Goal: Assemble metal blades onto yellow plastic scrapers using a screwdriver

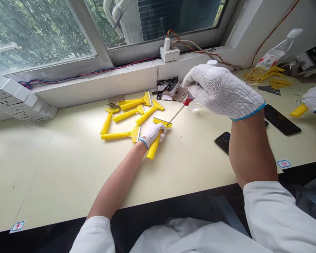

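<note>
My left hand (pixel 153 134), in a white knit glove, is closed around the neck of a yellow scraper (pixel 153 149) lying on the table. Raised to the right, my gloved right hand (pixel 218 89) grips a screwdriver (pixel 178 111) by its red handle. The shaft slants down to the left, and its tip touches the scraper's head near the right end. Whether a screw sits under the tip is too small to tell. Several more yellow scrapers (pixel 129 113) lie left of and behind my left hand. A tiny metal piece (pixel 181 136) rests to the right of the held scraper.
Opened black packaging (pixel 171 88) lies against the window ledge. Two phones (pixel 281 119) are at the right, partly behind my forearm. A co-worker's gloved hand (pixel 314 95) holds a yellow handle at the right edge. A clear bottle (pixel 275 56) stands far right; white sockets (pixel 18 100) are stacked left.
</note>
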A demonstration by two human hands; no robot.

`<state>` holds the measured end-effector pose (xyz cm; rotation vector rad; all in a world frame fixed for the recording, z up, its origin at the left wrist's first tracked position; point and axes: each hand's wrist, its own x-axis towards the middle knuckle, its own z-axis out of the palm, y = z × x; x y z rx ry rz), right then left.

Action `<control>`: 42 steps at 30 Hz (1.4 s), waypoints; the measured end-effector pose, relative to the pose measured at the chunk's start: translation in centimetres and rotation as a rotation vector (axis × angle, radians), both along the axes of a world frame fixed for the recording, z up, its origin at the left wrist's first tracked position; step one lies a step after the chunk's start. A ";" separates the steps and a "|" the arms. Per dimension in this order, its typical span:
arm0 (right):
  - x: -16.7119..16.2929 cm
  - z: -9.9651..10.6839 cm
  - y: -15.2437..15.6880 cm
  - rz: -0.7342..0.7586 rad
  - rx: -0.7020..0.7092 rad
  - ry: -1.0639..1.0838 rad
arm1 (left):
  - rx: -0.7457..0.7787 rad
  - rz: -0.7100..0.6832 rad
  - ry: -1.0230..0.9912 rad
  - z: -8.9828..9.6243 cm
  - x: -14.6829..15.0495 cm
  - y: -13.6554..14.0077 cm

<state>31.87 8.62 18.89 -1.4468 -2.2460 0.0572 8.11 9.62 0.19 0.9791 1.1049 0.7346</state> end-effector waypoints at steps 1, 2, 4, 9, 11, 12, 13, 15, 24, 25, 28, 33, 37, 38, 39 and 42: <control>0.1 0.1 0.1 0.025 0.010 -0.028 | 0.009 0.000 -0.001 0.0 0.0 0.0; 0.2 0.1 0.2 0.049 0.026 -0.057 | 0.017 0.000 0.000 0.0 0.0 0.0; 0.1 0.2 0.3 0.067 0.059 -0.092 | 0.022 0.002 0.005 0.1 0.0 -0.1; -1.2 0.1 0.5 -0.272 0.038 -0.174 | 0.017 0.005 0.011 0.4 0.0 -0.1; -1.3 0.0 0.6 -0.310 0.015 -0.217 | 0.026 0.004 0.030 0.4 0.0 -0.1; -1.1 0.0 0.7 -0.258 0.011 -0.220 | 0.030 0.002 0.042 0.4 0.0 -0.1; -0.9 0.1 0.7 -0.179 0.005 -0.208 | 0.036 -0.002 0.050 0.4 0.0 -0.1; -0.5 0.3 0.7 -0.029 -0.007 -0.158 | 0.039 -0.006 0.055 0.3 0.1 0.0; -0.4 0.0 1.0 -0.086 -0.003 -0.171 | -0.001 0.011 0.036 0.1 0.2 0.1; -0.2 -0.2 1.1 -0.011 0.021 -0.156 | -0.003 0.011 0.031 0.2 0.2 0.1; -0.1 -0.6 1.0 0.079 0.085 -0.097 | 0.021 -0.003 0.010 0.2 0.1 0.0; -0.4 -0.2 0.5 -0.100 0.001 -0.134 | 0.071 -0.061 -0.006 0.3 -0.1 -0.2; -0.6 0.1 0.1 -0.014 0.046 -0.042 | 0.079 -0.093 0.030 0.0 -0.1 0.0; -0.6 0.2 -0.1 0.004 0.054 -0.020 | 0.086 -0.099 0.036 -0.2 -0.1 0.1; -0.7 0.2 -0.2 0.015 0.056 -0.005 | 0.085 -0.101 0.035 -0.3 0.0 0.3; -1.2 0.3 -0.6 0.019 0.036 0.034 | 0.064 -0.102 0.014 -0.6 0.1 0.5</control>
